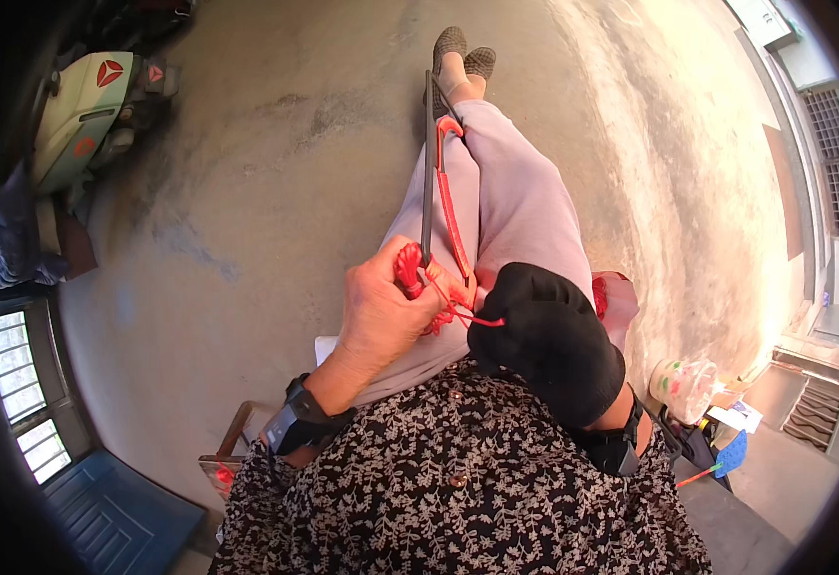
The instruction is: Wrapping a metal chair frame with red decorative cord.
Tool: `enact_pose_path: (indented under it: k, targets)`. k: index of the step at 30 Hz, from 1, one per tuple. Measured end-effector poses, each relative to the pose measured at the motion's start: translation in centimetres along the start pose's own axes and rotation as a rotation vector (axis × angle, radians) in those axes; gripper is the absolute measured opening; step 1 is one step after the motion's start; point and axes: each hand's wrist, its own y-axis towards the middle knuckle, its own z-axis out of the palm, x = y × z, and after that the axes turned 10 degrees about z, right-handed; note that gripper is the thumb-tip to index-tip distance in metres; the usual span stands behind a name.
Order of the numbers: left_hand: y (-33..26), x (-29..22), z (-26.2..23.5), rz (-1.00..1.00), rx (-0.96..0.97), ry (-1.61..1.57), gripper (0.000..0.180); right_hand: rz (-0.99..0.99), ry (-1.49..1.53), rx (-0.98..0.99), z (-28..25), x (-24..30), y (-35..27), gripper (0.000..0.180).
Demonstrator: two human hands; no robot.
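My bare left hand is closed around a bundle of red cord and the near end of a narrow dark frame. The frame stretches over my legs toward my feet. One of its sides is wrapped in red, and another is bare dark rod. Beside it, my right hand, in a black glove, is closed with a strand of red cord running into it from the left hand. The glove hides the fingers of that hand.
My outstretched legs lie under the frame. A motor scooter stands at the far left, a blue mat-like panel at the lower left. To the right are a plastic bag and a blue fly swatter.
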Motion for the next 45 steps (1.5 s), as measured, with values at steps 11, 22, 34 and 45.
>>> enact_pose_path:
  k: [11, 22, 34, 45]
  targets:
    - [0.3, 1.0, -5.6, -0.01, -0.147, -0.004, 0.013, -0.418, -0.836, -0.317, -7.9, -2.8, 6.8, 0.016]
    - [0.3, 1.5, -3.4, 0.098, -0.036, 0.06, 0.03, -0.31, -0.446, -0.426, -6.9, -0.3, 4.9, 0.02]
    - [-1.8, -0.8, -4.4, -0.487, -0.009, -1.514, 0.052, -0.008, 0.2, -0.156, -4.7, -1.7, 1.2, 0.055]
    - [-4.7, 2.3, -6.0, -0.397, 0.201, -0.381, 0.017, 0.025, -1.459, -0.461, -4.3, -6.6, 5.8, 0.031]
